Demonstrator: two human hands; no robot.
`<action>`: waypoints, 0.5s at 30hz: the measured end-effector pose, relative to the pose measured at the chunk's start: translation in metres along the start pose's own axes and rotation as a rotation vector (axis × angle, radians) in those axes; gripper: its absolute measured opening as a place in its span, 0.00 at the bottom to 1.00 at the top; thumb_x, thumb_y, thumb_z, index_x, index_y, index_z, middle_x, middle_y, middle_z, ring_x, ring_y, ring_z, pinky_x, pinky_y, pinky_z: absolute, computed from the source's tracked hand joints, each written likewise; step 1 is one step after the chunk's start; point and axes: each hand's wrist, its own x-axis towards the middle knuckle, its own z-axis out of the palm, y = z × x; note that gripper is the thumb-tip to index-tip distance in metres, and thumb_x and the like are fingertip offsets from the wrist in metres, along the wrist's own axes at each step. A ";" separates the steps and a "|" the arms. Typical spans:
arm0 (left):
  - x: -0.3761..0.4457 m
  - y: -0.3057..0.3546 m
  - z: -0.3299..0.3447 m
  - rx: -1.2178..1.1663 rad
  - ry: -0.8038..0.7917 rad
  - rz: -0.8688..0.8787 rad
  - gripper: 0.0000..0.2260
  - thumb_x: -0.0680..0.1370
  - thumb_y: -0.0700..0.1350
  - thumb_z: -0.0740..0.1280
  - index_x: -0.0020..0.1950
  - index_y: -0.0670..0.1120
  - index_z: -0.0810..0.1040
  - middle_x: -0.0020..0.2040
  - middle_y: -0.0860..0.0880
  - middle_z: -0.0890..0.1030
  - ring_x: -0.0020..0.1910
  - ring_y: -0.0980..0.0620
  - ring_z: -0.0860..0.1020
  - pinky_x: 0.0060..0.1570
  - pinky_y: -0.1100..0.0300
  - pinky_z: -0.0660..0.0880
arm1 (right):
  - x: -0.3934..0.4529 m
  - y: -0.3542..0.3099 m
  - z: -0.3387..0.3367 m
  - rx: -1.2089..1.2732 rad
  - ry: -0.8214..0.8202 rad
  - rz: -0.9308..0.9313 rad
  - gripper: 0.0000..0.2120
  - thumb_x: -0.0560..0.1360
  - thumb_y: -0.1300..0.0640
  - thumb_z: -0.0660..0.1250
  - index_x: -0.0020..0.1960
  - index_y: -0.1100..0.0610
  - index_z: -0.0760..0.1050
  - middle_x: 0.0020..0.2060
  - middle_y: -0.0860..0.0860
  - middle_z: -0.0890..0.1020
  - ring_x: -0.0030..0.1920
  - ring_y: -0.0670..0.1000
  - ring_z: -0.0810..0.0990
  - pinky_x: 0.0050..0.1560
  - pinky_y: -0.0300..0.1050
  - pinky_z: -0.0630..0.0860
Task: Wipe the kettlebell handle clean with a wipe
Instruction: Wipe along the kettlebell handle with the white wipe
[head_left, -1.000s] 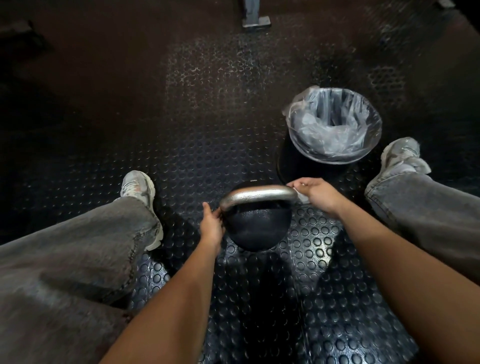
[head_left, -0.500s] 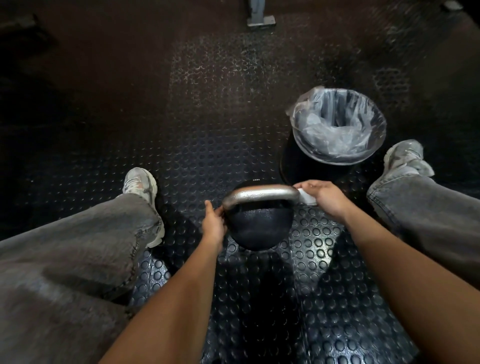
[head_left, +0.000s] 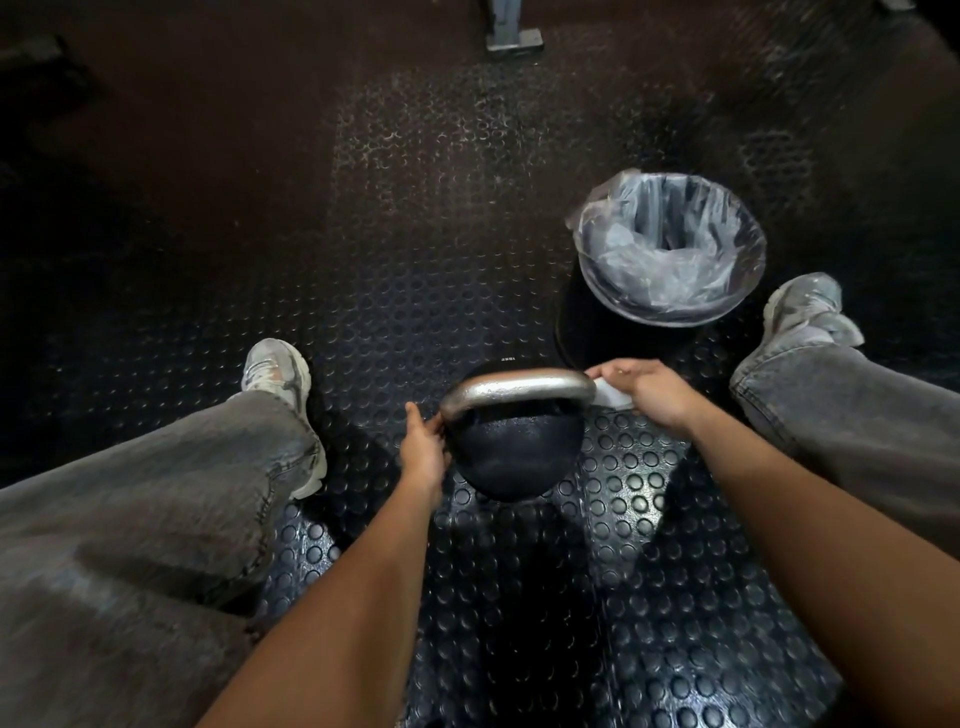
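My left hand (head_left: 423, 452) rests on the left side of the round black iron kettlebell (head_left: 517, 449), fingers curled against it at the base of the silver metal handle (head_left: 517, 387). It sits on the black studded rubber floor (head_left: 649, 519) between my legs. My right hand (head_left: 647, 392) pinches a small white wipe (head_left: 613, 397) at the handle's right end. Just beyond that: round black bin (head_left: 582, 338) lined with a clear plastic bag (head_left: 670, 249); I can't tell if anything's inside. Grey metal post foot (head_left: 514, 39) far back.
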 end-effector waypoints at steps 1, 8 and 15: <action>0.000 0.000 0.000 0.001 0.000 0.001 0.31 0.84 0.63 0.47 0.73 0.41 0.71 0.72 0.42 0.74 0.72 0.45 0.70 0.72 0.53 0.64 | 0.003 0.002 0.006 -0.006 0.016 0.019 0.13 0.83 0.53 0.62 0.51 0.48 0.86 0.50 0.52 0.87 0.59 0.60 0.81 0.66 0.57 0.72; -0.002 0.000 0.001 -0.003 -0.008 0.012 0.31 0.84 0.62 0.47 0.73 0.40 0.71 0.71 0.41 0.74 0.72 0.45 0.71 0.71 0.53 0.65 | 0.011 -0.062 -0.001 -0.166 -0.177 -0.113 0.13 0.83 0.55 0.62 0.51 0.52 0.86 0.49 0.49 0.87 0.47 0.47 0.79 0.53 0.44 0.71; 0.000 -0.001 -0.001 -0.006 -0.021 0.016 0.32 0.84 0.62 0.47 0.74 0.40 0.70 0.71 0.41 0.74 0.72 0.45 0.71 0.73 0.53 0.65 | -0.003 -0.013 -0.004 0.195 -0.066 0.013 0.14 0.83 0.58 0.60 0.51 0.53 0.85 0.44 0.55 0.85 0.38 0.48 0.80 0.36 0.39 0.74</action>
